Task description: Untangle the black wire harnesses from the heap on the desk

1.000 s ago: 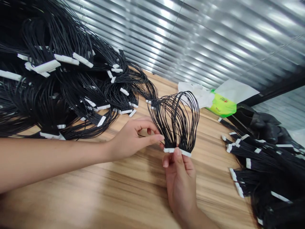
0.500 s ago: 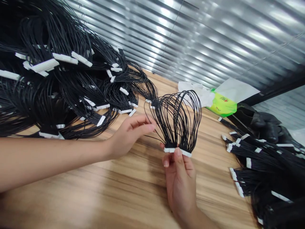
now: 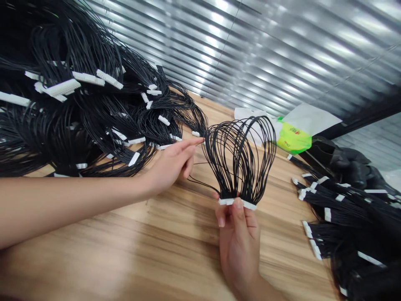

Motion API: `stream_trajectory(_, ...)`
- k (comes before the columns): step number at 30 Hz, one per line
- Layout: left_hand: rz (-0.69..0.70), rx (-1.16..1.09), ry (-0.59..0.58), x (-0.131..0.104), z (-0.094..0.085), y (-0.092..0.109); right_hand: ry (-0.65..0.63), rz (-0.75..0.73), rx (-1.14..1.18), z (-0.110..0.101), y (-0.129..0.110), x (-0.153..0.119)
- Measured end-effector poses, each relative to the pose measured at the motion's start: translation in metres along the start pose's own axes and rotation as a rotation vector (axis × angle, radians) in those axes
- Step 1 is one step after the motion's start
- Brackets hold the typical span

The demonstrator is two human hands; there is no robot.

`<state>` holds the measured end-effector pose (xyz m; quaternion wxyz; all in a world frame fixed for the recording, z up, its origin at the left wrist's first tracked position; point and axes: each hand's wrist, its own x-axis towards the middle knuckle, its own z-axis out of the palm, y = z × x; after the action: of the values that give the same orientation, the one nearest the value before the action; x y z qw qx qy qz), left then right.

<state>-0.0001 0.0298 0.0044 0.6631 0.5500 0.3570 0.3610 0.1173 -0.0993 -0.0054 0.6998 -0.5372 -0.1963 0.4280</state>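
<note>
Low in the middle, my right hand (image 3: 240, 242) pinches the white connectors of a wire harness (image 3: 239, 163) between thumb and fingers. Its thin black wires rise from the connectors and loop over in a rounded fan. A couple of stray wires (image 3: 202, 182) stick out to the left, apart from the bundle. My left hand (image 3: 172, 167) is stretched toward the left side of the loops, index finger extended and the other fingers bent loosely below. The fingertip is at the edge of the wires; whether it touches them I cannot tell.
A large heap of black wire harnesses (image 3: 94, 104) with white connectors covers the left of the wooden table (image 3: 125, 259). More harnesses (image 3: 347, 209) lie at the right. A green packet (image 3: 293, 138) with white tissue stands at the back, before a ribbed metal wall (image 3: 244, 54).
My left hand has moved up along the loops, its index finger now straight where thumb and finger were close together. The loops have spread to the right, and my right hand has shifted slightly right.
</note>
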Motion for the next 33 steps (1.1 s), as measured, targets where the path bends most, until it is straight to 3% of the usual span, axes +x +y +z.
stream_trajectory(3, -0.036, 0.057, -0.103, -0.002, 0.002, -0.001, -0.010, -0.015, 0.016, 0.000, -0.001, -0.002)
stream_trajectory(5, -0.042, 0.028, -0.104, -0.003, 0.003, -0.002, -0.021, -0.021, 0.037, 0.001, -0.002, -0.003)
stream_trajectory(12, 0.053, -0.106, 0.019, 0.002, -0.001, -0.007, -0.016, -0.115, -0.025, -0.001, -0.002, -0.005)
stream_trajectory(17, 0.144, -0.101, 0.130, 0.004, 0.000, -0.008, -0.031, -0.089, -0.020, -0.005, 0.001, -0.008)
stream_trajectory(20, 0.168, -0.145, 0.093, 0.004, 0.000, -0.008, -0.096, -0.018, -0.009, -0.005, 0.002, -0.011)
stream_trajectory(25, 0.197, 0.006, -0.020, 0.001, -0.002, -0.009, -0.235, 0.071, 0.007, -0.006, 0.001, -0.013)
stream_trajectory(28, 0.211, 0.021, -0.100, -0.002, -0.002, -0.012, -0.211, 0.049, 0.003, -0.004, -0.001, -0.012)
stream_trajectory(33, 0.280, 0.142, -0.102, -0.006, 0.001, -0.010, -0.087, -0.014, 0.027, 0.000, -0.003, -0.007)
